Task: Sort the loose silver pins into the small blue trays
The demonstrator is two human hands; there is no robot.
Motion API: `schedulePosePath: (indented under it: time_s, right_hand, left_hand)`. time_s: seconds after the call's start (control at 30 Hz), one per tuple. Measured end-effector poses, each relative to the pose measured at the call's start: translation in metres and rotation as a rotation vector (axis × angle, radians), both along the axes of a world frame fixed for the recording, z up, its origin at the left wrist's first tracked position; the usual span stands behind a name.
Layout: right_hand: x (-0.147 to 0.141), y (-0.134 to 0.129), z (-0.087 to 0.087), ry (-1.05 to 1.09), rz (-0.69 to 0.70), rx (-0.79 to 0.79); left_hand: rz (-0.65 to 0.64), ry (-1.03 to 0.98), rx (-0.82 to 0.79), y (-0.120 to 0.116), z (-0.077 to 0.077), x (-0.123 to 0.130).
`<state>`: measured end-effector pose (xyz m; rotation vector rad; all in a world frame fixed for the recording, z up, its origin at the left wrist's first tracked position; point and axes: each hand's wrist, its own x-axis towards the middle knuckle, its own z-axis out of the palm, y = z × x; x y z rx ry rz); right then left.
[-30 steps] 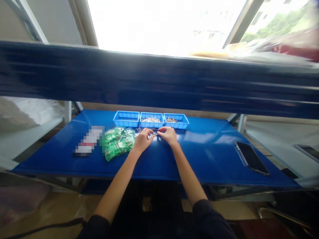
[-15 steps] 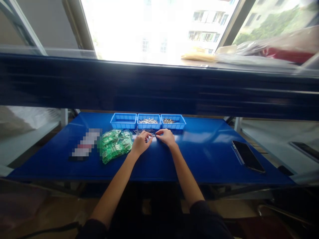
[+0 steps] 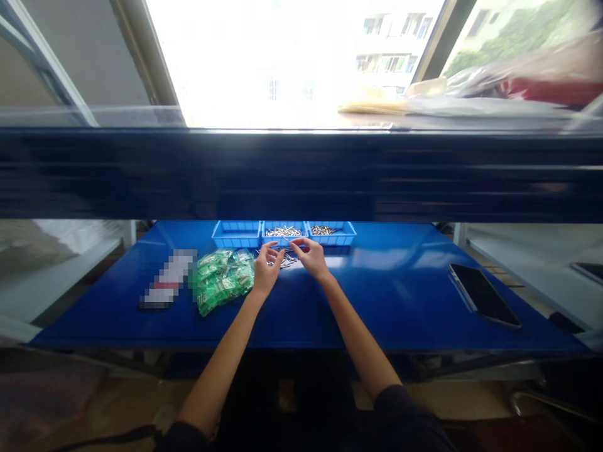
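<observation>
My right hand [image 3: 309, 256] pinches a thin metal piece [image 3: 286, 239] between thumb and fingers, just in front of the middle bin. Beside it on the left is my left hand [image 3: 268, 267], its fingers curled together over the near side of a pile of thin metal pieces [image 3: 287, 259]; what it holds, if anything, is too small to name. Behind the hands stand three blue bins: the left bin [image 3: 236, 241] looks empty, the middle bin [image 3: 284, 233] holds silvery pieces, and the right bin [image 3: 331, 238] holds darker, brassy ones.
Green-tinted plastic bags [image 3: 223, 279] of small parts lie left of my left hand. Farther left is a blurred-out pale item [image 3: 168, 279]. A phone [image 3: 484, 295] lies at the right of the blue table [image 3: 386, 295]. A dark blue beam [image 3: 301, 176] crosses above the bins.
My right hand has lifted slightly and now shows a thin piece at its fingertips. My left hand has drawn a little apart from it. The whole view has shifted slightly.
</observation>
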<state>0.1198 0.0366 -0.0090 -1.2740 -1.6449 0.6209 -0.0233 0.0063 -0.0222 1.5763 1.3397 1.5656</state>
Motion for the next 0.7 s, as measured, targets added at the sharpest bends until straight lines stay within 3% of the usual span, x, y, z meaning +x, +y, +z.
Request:
schedulePosePath:
  time_s: [0.1,0.37,0.5,0.7]
  right_hand:
    - [-0.009,-0.002,0.003,0.145,0.161,0.047]
    - [-0.022,-0.006,-0.007,0.084,0.324,0.092]
    - [-0.024,-0.009,-0.005,0.101,0.330,0.050]
    - [-0.022,-0.011,0.010,0.364,0.283,-0.136]
  left_hand:
    - [-0.028,-0.119,-0.043,0.000,0.003,0.000]
    - [0.072,-0.251,0.016,0.000,0.003,-0.001]
    - [0.105,-0.228,0.053,0.001,0.002,-0.002]
    - [0.089,-0.159,0.107,-0.002,0.004,-0.002]
